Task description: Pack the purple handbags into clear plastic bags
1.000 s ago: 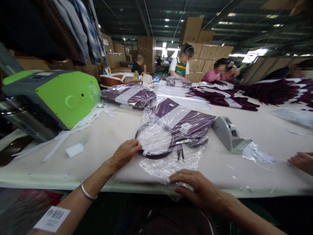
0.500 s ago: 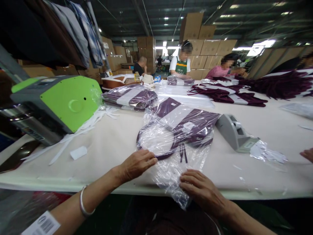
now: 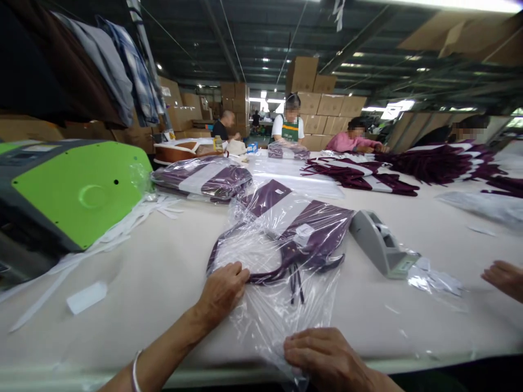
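A folded purple and white garment (image 3: 302, 223) lies in a clear plastic bag (image 3: 281, 310) on the cream table (image 3: 163, 267). My left hand (image 3: 223, 291) rests flat on the bag's left side, fingers on the garment's purple edge. At the table's near edge my right hand (image 3: 327, 359) is closed on the bag's open end. Black drawstrings (image 3: 296, 280) show through the plastic between my hands.
A green and grey machine (image 3: 77, 196) stands at the left, white strips (image 3: 122, 228) beside it. A grey tape dispenser (image 3: 378, 245) sits right of the bag. More bagged garments (image 3: 204, 179) lie behind. Another person's hand (image 3: 504, 277) is at the right edge; several workers at the far end.
My right hand has drawn the bag's open end toward the table edge. My left hand slid along the bag onto the garment's edge. The view moved closer to the table.
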`<state>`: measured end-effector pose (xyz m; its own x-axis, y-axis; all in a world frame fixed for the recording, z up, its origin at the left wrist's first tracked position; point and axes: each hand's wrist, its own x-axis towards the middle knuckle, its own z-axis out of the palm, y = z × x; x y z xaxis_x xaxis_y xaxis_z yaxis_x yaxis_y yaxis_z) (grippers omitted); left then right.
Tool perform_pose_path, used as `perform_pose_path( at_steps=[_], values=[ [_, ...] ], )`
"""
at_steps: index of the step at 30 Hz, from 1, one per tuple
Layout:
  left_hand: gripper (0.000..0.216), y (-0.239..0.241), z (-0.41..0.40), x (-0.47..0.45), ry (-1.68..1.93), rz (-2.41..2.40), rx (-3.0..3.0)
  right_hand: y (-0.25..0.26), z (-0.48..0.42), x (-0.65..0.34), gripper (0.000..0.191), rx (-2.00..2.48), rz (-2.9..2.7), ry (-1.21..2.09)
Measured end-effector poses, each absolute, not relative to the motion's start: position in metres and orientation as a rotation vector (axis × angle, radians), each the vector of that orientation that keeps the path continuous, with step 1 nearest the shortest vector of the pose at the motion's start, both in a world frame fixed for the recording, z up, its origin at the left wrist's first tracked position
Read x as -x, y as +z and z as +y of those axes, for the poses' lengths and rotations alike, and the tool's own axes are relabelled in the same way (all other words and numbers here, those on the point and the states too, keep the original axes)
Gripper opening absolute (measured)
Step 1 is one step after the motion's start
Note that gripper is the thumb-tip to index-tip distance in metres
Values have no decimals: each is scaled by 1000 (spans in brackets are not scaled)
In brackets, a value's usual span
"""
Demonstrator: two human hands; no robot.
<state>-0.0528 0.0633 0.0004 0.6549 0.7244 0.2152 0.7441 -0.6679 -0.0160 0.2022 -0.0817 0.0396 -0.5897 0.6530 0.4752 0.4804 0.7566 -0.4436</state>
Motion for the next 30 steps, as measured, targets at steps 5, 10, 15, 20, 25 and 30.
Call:
perform_pose_path(
  at_steps=[5, 10, 15, 20, 25, 30],
  values=[
    [17, 3, 77, 64, -409, -1262, 2985, 68, -46, -205, 24, 1061, -2083, 522],
    [23, 27, 98, 85, -604, -1549, 3496, 91, 50, -203, 35, 1465, -1767, 481],
    [40, 33, 104, 89, -715, -1918, 3533, 57, 135, -206, 27, 1675, -1873, 342],
    [11, 18, 104, 77, -642, -2185, 3223, 19, 151, -210, 22, 1755, -1833, 417],
    [18, 42, 126, 49, -798, -1880, 3132, 15, 152, -209, 21, 1779, -1786, 434],
    [29, 55, 187, -15, -833, -1539, 3194, 13, 153, -209, 24, 1739, -1738, 490]
  ],
)
